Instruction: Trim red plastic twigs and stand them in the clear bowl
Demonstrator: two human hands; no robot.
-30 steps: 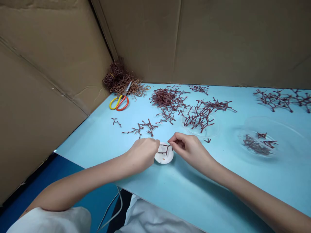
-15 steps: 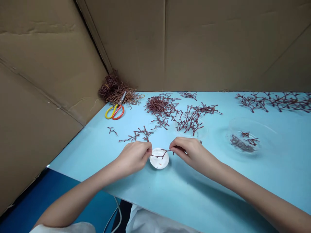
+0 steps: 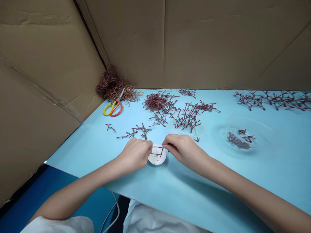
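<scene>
A thin brown branched twig (image 3: 157,154) spans the gap between my hands, above a small white dish (image 3: 156,160). My left hand (image 3: 138,152) is closed in a pinch on the twig's left end, at the dish's left side. From the right, my right hand (image 3: 181,146) pinches the other end, its fingertips over the dish's right rim. The fingers cover both twig ends. Just behind my left hand lie more branched twigs (image 3: 143,130), and a heap of joined twigs (image 3: 187,119) stands in a clear shallow dish beyond my right hand.
Scissors (image 3: 116,108) with yellow and red handles lie beside a tangled brown pile (image 3: 116,89) in the corner. A dense twig pile (image 3: 157,103) sits at the back. On the right are a clear bowl (image 3: 254,124) with twig bits and long twigs (image 3: 274,100). Cardboard walls (image 3: 194,48) enclose the table.
My right hand has moved left, closer to my left hand, so less twig shows between them. The whole view has shifted slightly.
</scene>
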